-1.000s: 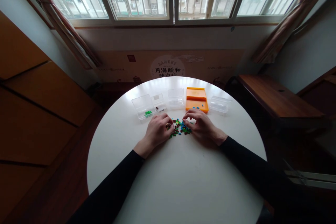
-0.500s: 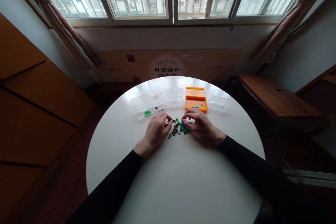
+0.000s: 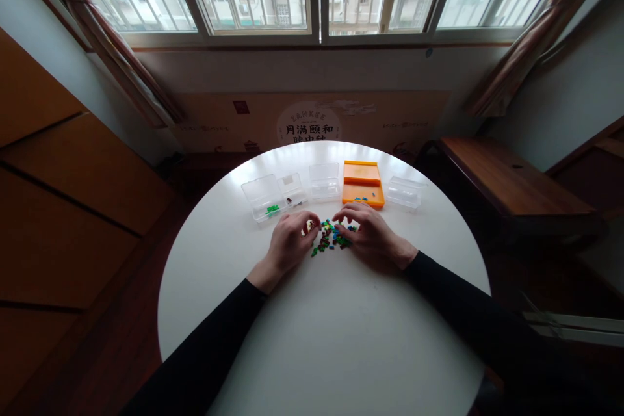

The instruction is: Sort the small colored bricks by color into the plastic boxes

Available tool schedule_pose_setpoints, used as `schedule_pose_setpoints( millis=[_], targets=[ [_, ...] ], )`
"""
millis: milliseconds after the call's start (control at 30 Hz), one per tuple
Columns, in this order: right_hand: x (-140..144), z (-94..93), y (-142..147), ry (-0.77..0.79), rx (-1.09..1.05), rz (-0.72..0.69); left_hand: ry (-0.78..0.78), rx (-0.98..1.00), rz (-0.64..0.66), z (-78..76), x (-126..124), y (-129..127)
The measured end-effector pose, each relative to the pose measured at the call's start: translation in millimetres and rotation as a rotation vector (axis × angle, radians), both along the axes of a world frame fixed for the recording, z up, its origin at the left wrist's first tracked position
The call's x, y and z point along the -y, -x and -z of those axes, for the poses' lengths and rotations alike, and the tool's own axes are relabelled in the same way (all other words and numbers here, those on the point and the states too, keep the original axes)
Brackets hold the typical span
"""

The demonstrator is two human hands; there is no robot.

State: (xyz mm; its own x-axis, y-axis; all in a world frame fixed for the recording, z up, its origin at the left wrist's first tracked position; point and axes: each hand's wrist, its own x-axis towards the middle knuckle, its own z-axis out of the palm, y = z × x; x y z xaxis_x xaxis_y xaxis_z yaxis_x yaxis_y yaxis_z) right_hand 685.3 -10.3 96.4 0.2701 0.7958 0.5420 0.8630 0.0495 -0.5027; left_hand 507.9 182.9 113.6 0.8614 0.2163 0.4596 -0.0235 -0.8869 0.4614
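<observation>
A small pile of tiny coloured pieces (image 3: 330, 237), green, blue, brown and red, lies on the round white table (image 3: 331, 338). My left hand (image 3: 288, 244) rests at the pile's left edge with fingers curled, and something small and pale sits at its fingertips. My right hand (image 3: 371, 235) rests at the pile's right edge, fingers bent down onto the pieces. Whether either hand pinches a piece is too small to tell. Both arms wear black sleeves.
Beyond the pile stands a row of small boxes: a clear one with green pieces (image 3: 263, 198), a small clear one (image 3: 293, 188), another clear one (image 3: 325, 181), an orange one with blue pieces (image 3: 362, 184), and a clear one (image 3: 406, 192). A wooden bench (image 3: 511, 182) stands right.
Both hands stay at the pile with small finger movements. The left fingertips have shifted slightly and a pale bit shows there. The view has drifted a little.
</observation>
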Motion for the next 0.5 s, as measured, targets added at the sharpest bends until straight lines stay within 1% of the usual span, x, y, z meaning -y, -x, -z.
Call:
schedule_pose_setpoints(
  millis=[100, 200, 367, 433, 500],
  targets=[
    [-1.0, 2.9, -0.6, -0.002, 0.016, -0.031, 0.012, 0.026, 0.021, -0.4, 1.6, -0.4],
    [-2.0, 4.7, -1.8, 0.005, 0.058, -0.059, 0.026, 0.03, 0.072, -0.1, 3.0, -0.1],
    [-2.1, 2.0, -0.1, 0.002, 0.084, -0.093, 0.04, 0.021, 0.124, 0.5, 3.7, 0.9],
    [-1.8, 0.3, 0.9, -0.006, 0.064, -0.092, 0.039, 0.023, 0.121, 0.4, 3.7, 1.1],
    [-1.2, -0.9, 0.2, -0.02, 0.027, -0.049, 0.03, 0.029, 0.111, 0.2, 3.5, 1.0]
  ],
)
